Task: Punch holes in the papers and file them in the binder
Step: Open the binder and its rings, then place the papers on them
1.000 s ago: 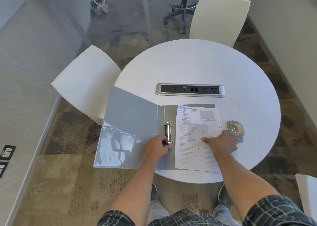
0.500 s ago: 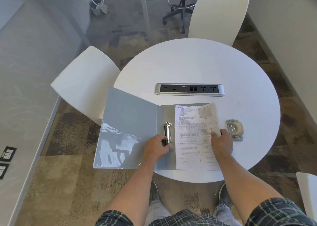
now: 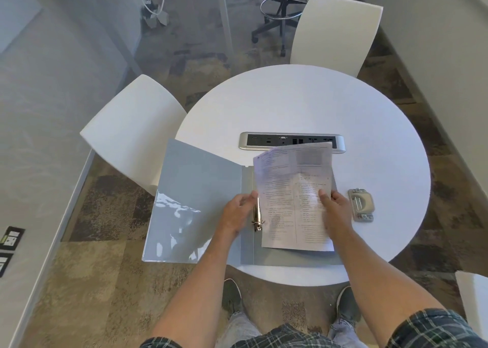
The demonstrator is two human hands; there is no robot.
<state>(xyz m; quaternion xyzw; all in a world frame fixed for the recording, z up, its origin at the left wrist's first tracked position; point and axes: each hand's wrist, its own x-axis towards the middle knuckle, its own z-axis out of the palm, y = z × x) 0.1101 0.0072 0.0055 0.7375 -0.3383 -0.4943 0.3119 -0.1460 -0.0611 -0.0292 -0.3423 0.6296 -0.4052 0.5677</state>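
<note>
The papers [image 3: 293, 197] are raised off the right half of the open binder [image 3: 200, 202], far edge tipped up toward twelve o'clock so that it overlaps the power strip [image 3: 290, 141] set into the round white bench [image 3: 303, 102]. Holding the sheets clear like this probably lets their left edge be lined up over the binder rings [image 3: 257, 215] at the spine; whether holes are already punched cannot be told here.

The right hand [image 3: 335, 207] comes in from five o'clock, forearm straight, thumb on top of the paper and fingers beneath its right edge: a closed pinch grip on the sheets. The left hand [image 3: 239, 213] reaches in from seven o'clock and sits at the spine, fingers curled, thumb touching the papers' left edge, just beside the rings. Whether it actually grips the paper or only steadies it is unclear.

The hole punch [image 3: 361, 204] lies at three o'clock of the papers, near the right hand but apart from it, untouched. The binder's left cover overhangs the bench edge toward nine o'clock.
</note>
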